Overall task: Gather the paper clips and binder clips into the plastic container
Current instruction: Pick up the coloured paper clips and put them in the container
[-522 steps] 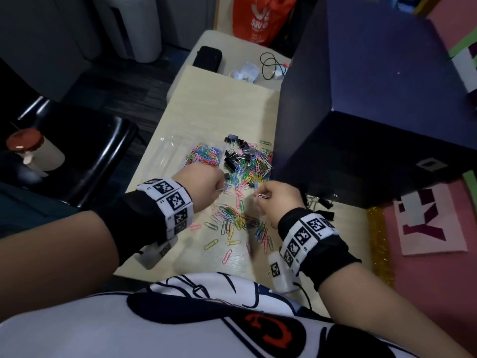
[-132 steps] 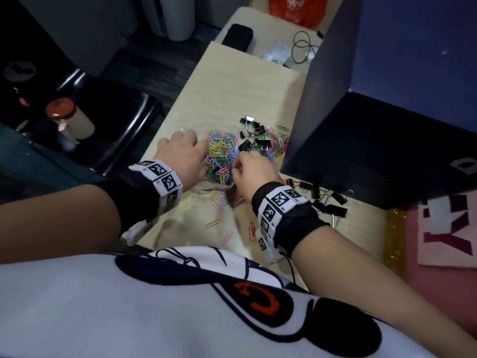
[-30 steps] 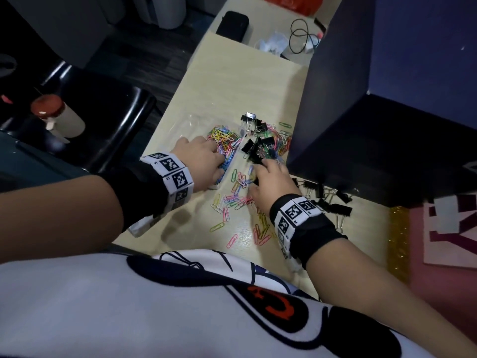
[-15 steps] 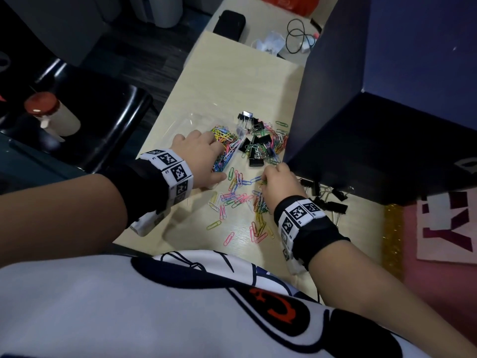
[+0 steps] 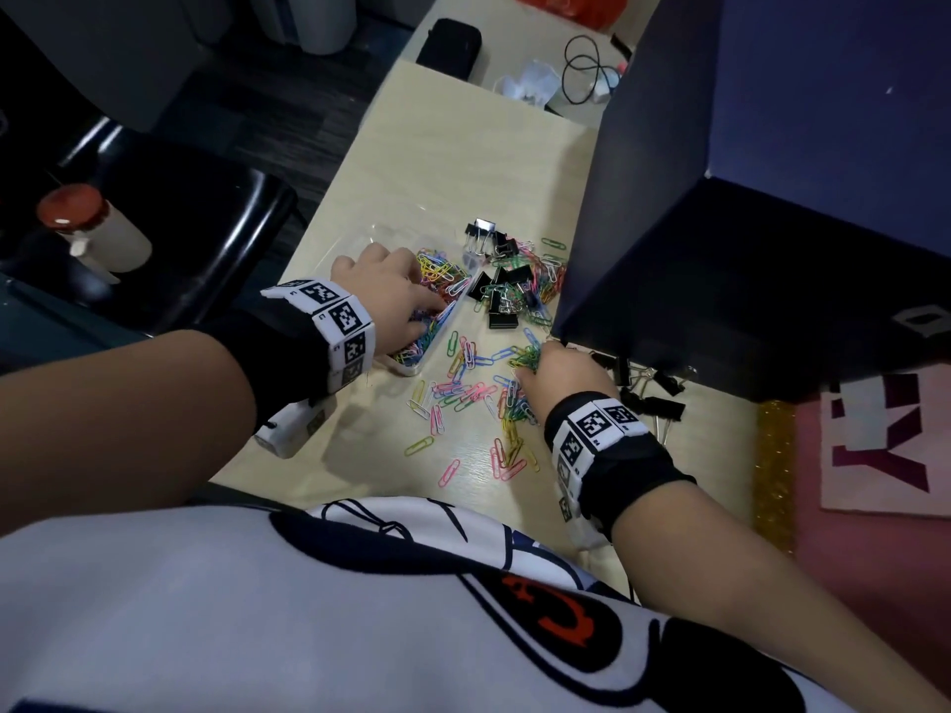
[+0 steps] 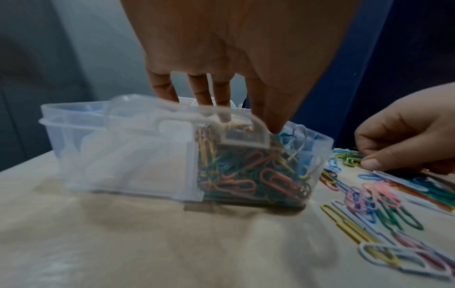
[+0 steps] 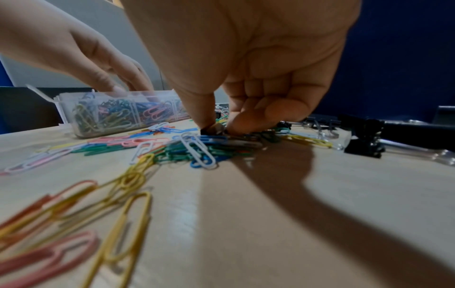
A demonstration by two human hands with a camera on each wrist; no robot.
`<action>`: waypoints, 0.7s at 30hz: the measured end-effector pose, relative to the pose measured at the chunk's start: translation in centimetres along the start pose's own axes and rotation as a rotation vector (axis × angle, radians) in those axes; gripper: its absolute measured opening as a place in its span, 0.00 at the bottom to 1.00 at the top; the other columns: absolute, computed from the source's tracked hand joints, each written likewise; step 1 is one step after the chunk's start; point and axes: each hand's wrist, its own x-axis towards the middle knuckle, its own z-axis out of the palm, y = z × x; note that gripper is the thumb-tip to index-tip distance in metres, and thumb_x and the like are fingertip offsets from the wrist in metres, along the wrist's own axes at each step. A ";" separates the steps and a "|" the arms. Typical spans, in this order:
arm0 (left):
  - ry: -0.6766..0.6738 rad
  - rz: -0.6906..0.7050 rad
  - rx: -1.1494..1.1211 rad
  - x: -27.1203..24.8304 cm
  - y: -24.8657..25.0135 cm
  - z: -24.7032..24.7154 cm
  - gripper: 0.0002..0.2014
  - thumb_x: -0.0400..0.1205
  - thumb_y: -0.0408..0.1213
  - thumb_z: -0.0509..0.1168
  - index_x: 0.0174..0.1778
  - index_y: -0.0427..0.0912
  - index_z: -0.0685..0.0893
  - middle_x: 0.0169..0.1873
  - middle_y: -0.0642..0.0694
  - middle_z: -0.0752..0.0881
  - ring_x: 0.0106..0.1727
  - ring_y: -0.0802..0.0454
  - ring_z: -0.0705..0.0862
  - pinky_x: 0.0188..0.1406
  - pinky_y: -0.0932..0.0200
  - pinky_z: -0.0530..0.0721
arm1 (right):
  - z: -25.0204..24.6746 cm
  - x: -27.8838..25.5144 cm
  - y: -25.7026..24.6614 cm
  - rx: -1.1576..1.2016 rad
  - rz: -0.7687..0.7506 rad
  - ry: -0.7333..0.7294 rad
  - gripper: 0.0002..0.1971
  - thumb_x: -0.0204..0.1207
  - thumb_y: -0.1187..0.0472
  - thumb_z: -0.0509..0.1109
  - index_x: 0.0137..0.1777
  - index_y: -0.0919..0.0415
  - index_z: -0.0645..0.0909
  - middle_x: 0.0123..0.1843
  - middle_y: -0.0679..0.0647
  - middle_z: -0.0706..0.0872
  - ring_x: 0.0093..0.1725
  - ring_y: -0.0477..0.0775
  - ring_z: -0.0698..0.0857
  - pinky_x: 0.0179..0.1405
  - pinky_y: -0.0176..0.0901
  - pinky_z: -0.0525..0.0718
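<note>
A clear plastic container [image 5: 410, 366] stands on the pale table, its near compartment full of coloured paper clips [image 6: 246, 175]. My left hand [image 5: 411, 295] lies over it, fingers [image 6: 197, 91] straight and reaching down onto the clips inside. Loose paper clips [image 5: 463, 388] are scattered between my hands. My right hand [image 5: 527, 363] pinches a small bunch of them between thumb and fingers [image 7: 209, 109], still on the table. Black binder clips [image 5: 502, 301] lie heaped beyond the container, and more binder clips [image 5: 648, 393] lie right of my right wrist.
A big dark blue box [image 5: 720, 249] stands on the table's right side, its corner close to my right hand. A black stool [image 5: 206, 239] with a red-capped bottle [image 5: 92, 234] is off the table's left edge. A black pouch [image 5: 447, 43] and a cable [image 5: 586, 69] lie at the far end.
My right hand has drawn back from the binder clip heap toward the box corner and closed its fingers on loose paper clips. The left hand has stayed on the container.
</note>
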 end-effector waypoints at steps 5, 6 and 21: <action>0.025 -0.020 -0.016 0.4 0.3 -0.1 0.08 0.77 0.50 0.68 0.52 0.61 0.85 0.60 0.50 0.74 0.65 0.44 0.68 0.62 0.45 0.68 | -0.1 -0.1 -0.2 0.007 0.000 -0.012 0.17 0.83 0.51 0.59 0.62 0.63 0.74 0.55 0.61 0.85 0.55 0.63 0.84 0.43 0.47 0.75; 0.044 -0.028 -0.025 0.4 0.4 -0.1 0.05 0.77 0.49 0.68 0.48 0.58 0.85 0.59 0.50 0.75 0.64 0.44 0.69 0.61 0.45 0.68 | -0.1 -0.1 -0.2 0.010 0.001 -0.013 0.17 0.83 0.51 0.59 0.62 0.63 0.74 0.55 0.61 0.85 0.55 0.63 0.84 0.43 0.47 0.75; -0.043 -0.016 0.112 1.0 0.9 -0.5 0.18 0.75 0.56 0.68 0.62 0.62 0.80 0.60 0.47 0.74 0.65 0.42 0.68 0.63 0.43 0.68 | -0.1 -0.1 -0.2 0.023 0.012 -0.024 0.16 0.83 0.52 0.58 0.63 0.63 0.72 0.55 0.61 0.85 0.55 0.63 0.84 0.45 0.48 0.77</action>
